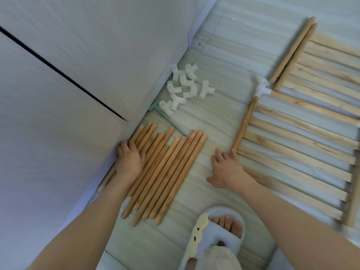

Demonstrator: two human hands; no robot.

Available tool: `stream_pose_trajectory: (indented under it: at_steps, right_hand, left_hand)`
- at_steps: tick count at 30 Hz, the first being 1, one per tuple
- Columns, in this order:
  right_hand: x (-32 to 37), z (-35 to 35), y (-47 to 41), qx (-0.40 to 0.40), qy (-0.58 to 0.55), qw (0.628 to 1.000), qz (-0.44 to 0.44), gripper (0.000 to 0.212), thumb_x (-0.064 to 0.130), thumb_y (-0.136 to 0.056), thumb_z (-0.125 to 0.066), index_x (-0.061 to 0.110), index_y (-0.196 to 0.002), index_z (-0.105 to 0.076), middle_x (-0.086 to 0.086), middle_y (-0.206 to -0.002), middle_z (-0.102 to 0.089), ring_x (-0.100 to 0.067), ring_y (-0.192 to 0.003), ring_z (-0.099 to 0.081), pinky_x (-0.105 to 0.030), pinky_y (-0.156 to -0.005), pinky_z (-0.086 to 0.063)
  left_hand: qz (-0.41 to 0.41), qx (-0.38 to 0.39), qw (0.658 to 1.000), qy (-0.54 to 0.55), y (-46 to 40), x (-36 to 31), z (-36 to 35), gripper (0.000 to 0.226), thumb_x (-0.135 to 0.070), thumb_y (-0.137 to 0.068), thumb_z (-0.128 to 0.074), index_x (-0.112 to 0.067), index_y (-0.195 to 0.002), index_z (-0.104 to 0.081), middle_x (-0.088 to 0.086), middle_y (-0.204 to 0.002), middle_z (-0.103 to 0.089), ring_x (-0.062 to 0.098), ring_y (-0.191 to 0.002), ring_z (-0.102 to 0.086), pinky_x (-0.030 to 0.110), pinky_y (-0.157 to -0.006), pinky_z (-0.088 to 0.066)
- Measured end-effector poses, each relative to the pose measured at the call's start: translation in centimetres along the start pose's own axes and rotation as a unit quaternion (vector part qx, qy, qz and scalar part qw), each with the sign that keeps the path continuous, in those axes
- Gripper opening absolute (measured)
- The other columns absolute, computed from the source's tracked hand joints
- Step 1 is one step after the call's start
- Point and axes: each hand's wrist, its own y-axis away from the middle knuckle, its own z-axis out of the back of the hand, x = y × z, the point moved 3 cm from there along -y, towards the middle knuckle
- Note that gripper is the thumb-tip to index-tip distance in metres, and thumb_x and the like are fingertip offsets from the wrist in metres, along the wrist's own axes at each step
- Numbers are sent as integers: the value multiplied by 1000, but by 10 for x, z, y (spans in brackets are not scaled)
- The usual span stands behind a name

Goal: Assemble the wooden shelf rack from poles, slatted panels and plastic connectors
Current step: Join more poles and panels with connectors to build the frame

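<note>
Several loose wooden poles lie side by side on the floor at the centre left. My left hand rests flat on their left side, fingers relaxed. A pile of white plastic connectors sits beyond the poles. To the right lies a slatted panel with a pole along its left edge, joined to one white connector at the far corner. My right hand lies open on the floor, its fingertips at the near end of that pole. A second slatted panel and two poles lie further back.
A pale cabinet front runs along the left, close to the poles. A green tool lies between the connectors and the poles. My foot in a grey slipper stands at the bottom centre on the wood-look floor.
</note>
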Motion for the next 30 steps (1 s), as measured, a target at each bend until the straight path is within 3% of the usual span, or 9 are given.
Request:
stream_pose_trajectory:
  at_steps: [4, 12, 18, 22, 27, 29, 30]
  right_hand:
    - [-2, 2, 1, 11, -3, 1000, 12, 79, 53, -95, -34, 8, -150, 0, -14, -157, 12, -29, -145, -1, -48, -116, 5]
    - [-5, 1, -1, 23, 2, 1000, 22, 80, 55, -93, -33, 11, -150, 1, -12, -157, 11, -27, -145, 1, -48, -116, 7]
    - [-5, 0, -1, 26, 8, 999, 22, 81, 57, -93, -33, 12, -150, 2, -10, -157, 11, -27, -145, 2, -49, -116, 7]
    - [-6, -1, -4, 26, 12, 999, 21, 81, 57, -93, -32, 13, -150, 3, -10, -157, 12, -27, -145, 2, -49, -115, 7]
    - [-10, -1, -2, 27, -18, 999, 36, 78, 56, -93, -35, 15, -151, -3, -9, -158, 8, -24, -146, -2, -46, -116, 5]
    - [-11, 11, 1, 13, -118, 992, 44, 66, 49, -95, -37, 14, -149, -22, -9, -157, -12, -25, -142, -19, -43, -116, -5]
    - [-14, 22, 4, -4, -196, 980, 42, 57, 45, -96, -38, 12, -143, -36, -10, -151, -30, -26, -136, -33, -39, -113, -18]
  left_hand:
    - [-29, 11, 999, 22, -12, -4, -1, 78, -35, -93, -53, 2, -147, -11, 24, -147, -24, 36, -133, -28, 43, -106, -32]
    - [20, 47, 998, 28, -38, -27, 5, 94, -39, -76, -71, -4, -143, -15, 23, -141, -26, 38, -129, -30, 47, -102, -35]
    - [-3, 34, 999, 1, -46, -34, 14, 58, -30, -83, -67, -3, -124, -36, 21, -125, -50, 39, -110, -54, 43, -78, -47]
    - [-22, 15, 1000, 1, -40, -41, 22, 53, -31, -85, -63, -2, -122, -37, 21, -121, -53, 39, -108, -55, 41, -75, -46]
    - [-57, 9, 991, 121, -25, -67, 50, 49, -28, -84, -63, -7, -122, -39, 17, -116, -56, 36, -104, -56, 36, -75, -41]
    - [-76, 30, 969, 231, -18, -87, 61, 51, -24, -83, -64, -9, -126, -40, 10, -116, -56, 29, -106, -55, 36, -82, -44]
    - [-94, 48, 954, 281, -15, -100, 66, 50, -21, -83, -64, -10, -126, -40, 7, -115, -56, 26, -105, -55, 36, -87, -46]
